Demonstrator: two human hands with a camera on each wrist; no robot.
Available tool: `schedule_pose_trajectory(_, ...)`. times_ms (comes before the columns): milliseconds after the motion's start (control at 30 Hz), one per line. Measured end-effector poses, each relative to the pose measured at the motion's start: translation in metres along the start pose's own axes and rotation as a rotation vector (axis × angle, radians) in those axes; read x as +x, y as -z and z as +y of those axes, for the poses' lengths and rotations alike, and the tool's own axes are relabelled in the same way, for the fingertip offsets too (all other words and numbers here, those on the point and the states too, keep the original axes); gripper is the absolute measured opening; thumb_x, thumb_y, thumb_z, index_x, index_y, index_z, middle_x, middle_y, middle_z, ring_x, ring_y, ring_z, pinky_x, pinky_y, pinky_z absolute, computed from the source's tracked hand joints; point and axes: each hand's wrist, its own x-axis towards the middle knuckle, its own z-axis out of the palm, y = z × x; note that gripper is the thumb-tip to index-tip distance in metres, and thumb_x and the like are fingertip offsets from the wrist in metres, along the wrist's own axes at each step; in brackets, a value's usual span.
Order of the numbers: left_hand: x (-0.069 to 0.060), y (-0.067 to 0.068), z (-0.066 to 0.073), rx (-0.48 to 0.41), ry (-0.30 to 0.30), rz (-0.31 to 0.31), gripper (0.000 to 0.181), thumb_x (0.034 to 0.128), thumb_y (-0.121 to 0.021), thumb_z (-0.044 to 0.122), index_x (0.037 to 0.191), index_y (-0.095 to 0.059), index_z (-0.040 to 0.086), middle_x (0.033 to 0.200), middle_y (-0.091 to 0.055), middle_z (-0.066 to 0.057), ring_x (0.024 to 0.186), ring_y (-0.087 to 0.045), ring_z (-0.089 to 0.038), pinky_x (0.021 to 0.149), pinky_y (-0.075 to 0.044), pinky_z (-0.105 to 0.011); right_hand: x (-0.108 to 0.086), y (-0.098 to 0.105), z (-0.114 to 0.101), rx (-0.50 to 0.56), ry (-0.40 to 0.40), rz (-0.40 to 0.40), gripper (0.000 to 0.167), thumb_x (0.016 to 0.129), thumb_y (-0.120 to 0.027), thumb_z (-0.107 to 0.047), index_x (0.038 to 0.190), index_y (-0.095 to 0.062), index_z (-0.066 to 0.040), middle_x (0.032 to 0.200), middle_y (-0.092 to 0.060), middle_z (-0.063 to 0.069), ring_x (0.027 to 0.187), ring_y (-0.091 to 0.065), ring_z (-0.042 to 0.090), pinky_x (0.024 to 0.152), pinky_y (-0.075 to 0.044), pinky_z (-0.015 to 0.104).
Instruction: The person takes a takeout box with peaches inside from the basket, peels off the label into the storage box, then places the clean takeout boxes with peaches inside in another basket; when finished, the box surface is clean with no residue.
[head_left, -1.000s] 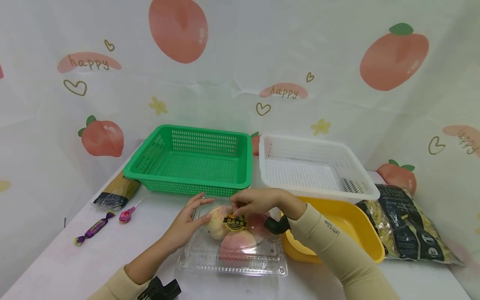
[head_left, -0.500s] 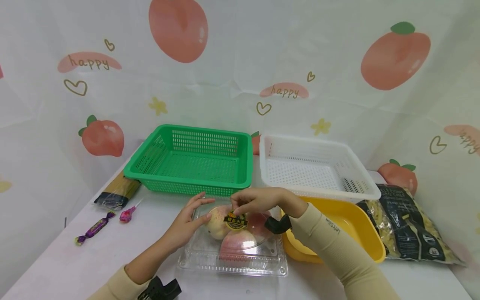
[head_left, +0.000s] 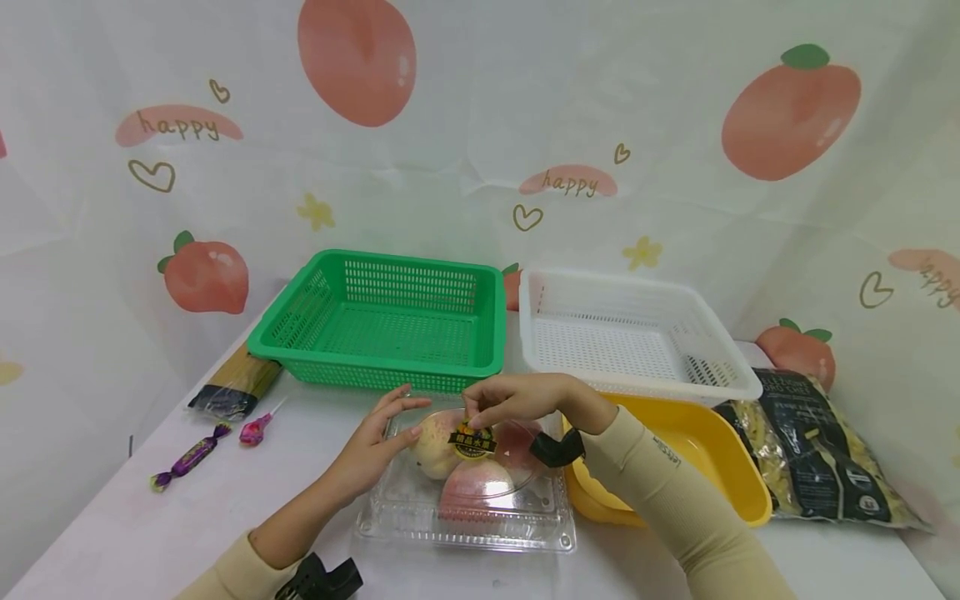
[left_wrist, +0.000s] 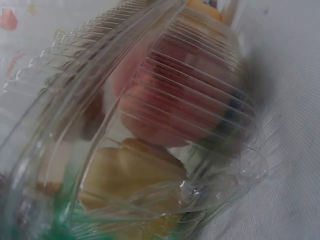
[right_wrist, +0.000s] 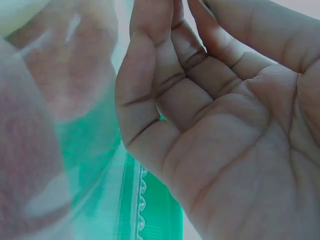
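Note:
A clear plastic clamshell box with three peaches inside, one of them a pink peach at the front, lies on the table before me. On its lid sits a black and gold sticker. My right hand is over the lid, thumb and forefinger pinching the sticker's upper edge. In the right wrist view the fingers of that hand are bent, their tips out of frame. My left hand rests on the lid's left side, fingers extended. The left wrist view shows peaches through the ribbed wall.
Behind the box stand a green basket and a white basket. A yellow basin and a pasta bag are at right. A wrapped candy, a lollipop and a packet of noodles lie left.
Hardly anything differs. The right hand has shifted very slightly at the sticker, while the left hand and the box stay in place.

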Motion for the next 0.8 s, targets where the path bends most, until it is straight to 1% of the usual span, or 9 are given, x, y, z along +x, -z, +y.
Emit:
schedule_pose_trajectory(167,0.002,-0.001,0.001,0.012,-0.007,-0.01,0.036,0.0947,-0.052,0.014,0.13,-0.051,0.005,0.153,-0.017,-0.019,0.142,-0.008,-0.043,0.107,-0.013,-0.067,-0.005,0.0,-0.003,-0.004,-0.002,0.018,0.016,0.097,-0.042,-0.003,0.083,-0.045,0.003,0.072,-0.04,-0.001,0.062,-0.036,0.012,0.063,-0.035,0.021)
schedule_pose_trajectory(233,0.003,-0.001,0.001,0.015,-0.007,-0.011,0.036,0.0945,-0.053,0.012,0.13,-0.051,0.004,0.153,-0.017,-0.019,0.142,-0.008,-0.043,0.108,-0.013,-0.066,-0.008,0.001,-0.005,0.012,0.02,0.03,0.015,0.098,-0.041,-0.003,0.085,-0.045,0.004,0.073,-0.041,-0.001,0.064,-0.037,0.012,0.064,-0.036,0.022)
schedule_pose_trajectory(300,0.003,-0.001,0.001,0.018,-0.006,-0.01,0.036,0.0942,-0.053,0.012,0.129,-0.052,0.004,0.153,-0.018,-0.019,0.142,-0.008,-0.043,0.108,-0.014,-0.066,-0.015,0.005,-0.01,0.026,0.047,0.056,0.016,0.099,-0.04,-0.004,0.087,-0.043,0.005,0.073,-0.041,-0.001,0.064,-0.037,0.01,0.064,-0.036,0.022)
schedule_pose_trajectory(400,0.002,0.0,0.001,0.025,-0.006,-0.011,0.036,0.0941,-0.053,0.012,0.129,-0.052,0.004,0.153,-0.017,-0.019,0.141,-0.008,-0.044,0.107,-0.014,-0.067,-0.029,0.014,-0.02,0.028,0.078,0.12,0.019,0.1,-0.039,-0.009,0.087,-0.042,0.005,0.073,-0.041,0.0,0.063,-0.037,0.009,0.064,-0.037,0.024)
schedule_pose_trajectory(433,0.001,0.0,0.001,0.029,-0.003,-0.01,0.036,0.0941,-0.053,0.012,0.129,-0.052,0.004,0.153,-0.017,-0.019,0.141,-0.008,-0.043,0.107,-0.015,-0.067,-0.034,0.018,-0.023,0.018,0.077,0.143,0.021,0.1,-0.04,-0.011,0.086,-0.042,0.005,0.072,-0.04,0.001,0.062,-0.035,0.01,0.063,-0.036,0.024)
schedule_pose_trajectory(567,-0.001,0.001,0.001,0.031,-0.005,0.0,0.037,0.094,-0.053,0.013,0.13,-0.051,0.004,0.153,-0.017,-0.019,0.141,-0.007,-0.044,0.106,-0.015,-0.068,-0.048,0.024,-0.028,-0.02,0.027,0.197,0.025,0.1,-0.043,-0.018,0.087,-0.045,0.003,0.074,-0.042,0.002,0.064,-0.037,0.01,0.065,-0.037,0.024)
schedule_pose_trajectory(633,-0.002,0.001,0.001,0.028,-0.008,0.001,0.037,0.0941,-0.053,0.013,0.13,-0.051,0.004,0.153,-0.017,-0.019,0.141,-0.007,-0.044,0.106,-0.015,-0.068,-0.054,0.023,-0.026,-0.008,-0.017,0.208,0.024,0.1,-0.044,-0.017,0.088,-0.047,0.003,0.076,-0.045,0.001,0.066,-0.04,0.009,0.066,-0.039,0.023)
schedule_pose_trajectory(733,-0.002,0.001,0.002,0.022,-0.009,-0.002,0.037,0.0944,-0.053,0.013,0.13,-0.05,0.003,0.153,-0.016,-0.02,0.141,-0.007,-0.044,0.106,-0.014,-0.068,-0.062,0.02,-0.019,0.027,-0.073,0.215,0.022,0.099,-0.046,-0.015,0.09,-0.049,0.004,0.08,-0.052,0.001,0.07,-0.048,0.008,0.068,-0.045,0.025)
schedule_pose_trajectory(800,-0.002,0.001,0.002,0.019,-0.003,-0.004,0.037,0.0945,-0.052,0.013,0.13,-0.05,0.003,0.153,-0.016,-0.02,0.141,-0.006,-0.044,0.106,-0.013,-0.068,-0.068,0.017,-0.014,0.029,-0.1,0.219,0.02,0.098,-0.048,-0.015,0.091,-0.051,0.004,0.081,-0.056,0.0,0.071,-0.051,0.009,0.069,-0.048,0.025)
